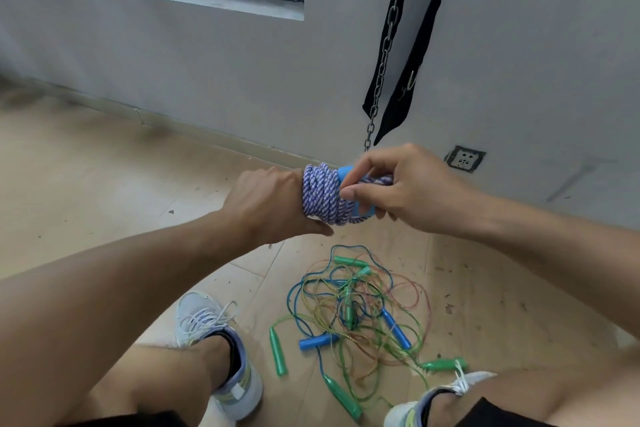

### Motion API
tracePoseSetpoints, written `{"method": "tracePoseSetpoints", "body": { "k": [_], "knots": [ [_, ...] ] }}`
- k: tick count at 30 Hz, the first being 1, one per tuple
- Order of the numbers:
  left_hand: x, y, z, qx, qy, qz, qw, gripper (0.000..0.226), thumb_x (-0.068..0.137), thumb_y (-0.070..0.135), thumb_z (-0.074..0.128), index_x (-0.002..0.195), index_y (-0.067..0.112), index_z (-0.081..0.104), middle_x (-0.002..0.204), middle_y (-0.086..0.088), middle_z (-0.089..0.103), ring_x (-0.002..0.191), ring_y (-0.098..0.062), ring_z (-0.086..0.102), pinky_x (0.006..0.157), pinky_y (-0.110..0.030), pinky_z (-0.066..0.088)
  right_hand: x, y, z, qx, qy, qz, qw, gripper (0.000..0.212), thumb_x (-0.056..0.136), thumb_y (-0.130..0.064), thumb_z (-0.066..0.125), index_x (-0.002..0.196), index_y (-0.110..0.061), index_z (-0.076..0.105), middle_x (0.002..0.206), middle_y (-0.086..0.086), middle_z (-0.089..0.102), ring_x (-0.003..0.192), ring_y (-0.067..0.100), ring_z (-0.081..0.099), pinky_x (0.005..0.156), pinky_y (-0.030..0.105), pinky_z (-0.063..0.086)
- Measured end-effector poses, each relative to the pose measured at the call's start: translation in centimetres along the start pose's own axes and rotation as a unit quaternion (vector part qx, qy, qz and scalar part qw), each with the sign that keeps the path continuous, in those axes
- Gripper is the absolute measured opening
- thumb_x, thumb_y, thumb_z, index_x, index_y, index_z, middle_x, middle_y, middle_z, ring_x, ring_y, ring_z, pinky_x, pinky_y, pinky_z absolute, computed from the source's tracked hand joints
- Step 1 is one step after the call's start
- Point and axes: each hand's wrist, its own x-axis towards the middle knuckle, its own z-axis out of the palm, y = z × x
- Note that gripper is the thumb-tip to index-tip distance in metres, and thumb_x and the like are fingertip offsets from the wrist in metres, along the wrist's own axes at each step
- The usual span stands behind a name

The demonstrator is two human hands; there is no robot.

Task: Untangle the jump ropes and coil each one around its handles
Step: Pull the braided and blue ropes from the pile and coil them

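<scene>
Purple-white rope (320, 194) coiled on blue handles (346, 174), gripped by left hand (266, 201); right hand (412, 189) pinching tail, probably tucking next.

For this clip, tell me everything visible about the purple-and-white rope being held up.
The purple-and-white rope looks like braided cord, wound in many tight turns around blue handles that seem plastic and peek out at the right side. The bundle is held in the air above the floor, its axis roughly level. The left hand grips its left end; the right hand pinches a strand at the right end. The last length is not yet tucked in.
</scene>
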Motion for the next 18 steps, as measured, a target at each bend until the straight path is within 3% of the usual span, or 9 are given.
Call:
{"method": "tracePoseSetpoints", "body": {
  "k": [3,6,11,14,18],
  "knots": [
    [-0.2,0.6,-0.7,0.006,0.027,0.015,1.000,0.093,0.047,0.107,0.037,0.102,0.035,0.057,0.074,0.005,0.068,0.063,-0.024,0.058,0.053,-0.028,0.034,0.2,0.7,-0.6,0.086,0.011,0.020,0.996,0.009,0.084,-0.021,0.081,0.085,-0.014,0.075,0.064,0.006,0.070,0.051,0.013,0.059,0.047,0.023,0.049],
    [-0.3,1.2,-1.0,-0.015,0.044,0.013,0.999,0.092,0.047,0.109,0.027,0.092,0.034,0.054,0.066,0.005,0.064,0.059,-0.023,0.056,0.051,-0.029,0.035,0.1,1.3,-0.9,0.135,0.004,0.033,0.990,0.010,0.084,-0.017,0.080,0.088,-0.010,0.074,0.063,0.005,0.068,0.054,0.013,0.059,0.048,0.021,0.049],
    [-0.6,1.9,-1.2,-0.009,0.049,0.002,0.999,0.078,0.058,0.100,0.030,0.081,0.028,0.051,0.055,0.006,0.047,0.055,-0.022,0.048,0.051,-0.029,0.030,0.3,2.2,-1.7,0.167,-0.076,0.064,0.981,0.018,0.103,-0.014,0.053,0.109,-0.007,0.069,0.077,0.003,0.067,0.064,0.012,0.058,0.056,0.020,0.048],
    [-0.5,1.7,-1.1,-0.009,0.038,0.001,0.999,0.072,0.062,0.095,0.033,0.075,0.025,0.047,0.053,0.006,0.043,0.053,-0.022,0.046,0.048,-0.029,0.026,0.2,2.5,-2.5,0.122,-0.075,0.056,0.988,0.017,0.103,-0.016,0.054,0.109,-0.009,0.068,0.078,0.001,0.066,0.064,0.011,0.057,0.056,0.020,0.047],
    [-0.3,1.0,-0.8,-0.018,0.027,0.012,0.999,0.075,0.060,0.093,0.029,0.078,0.025,0.052,0.055,0.005,0.049,0.053,-0.020,0.050,0.046,-0.028,0.027,0.3,3.7,-3.4,-0.030,-0.015,0.010,0.999,0.008,0.085,-0.028,0.080,0.092,-0.024,0.078,0.063,-0.012,0.064,0.055,0.002,0.049,0.054,0.017,0.037]
  ]
}}
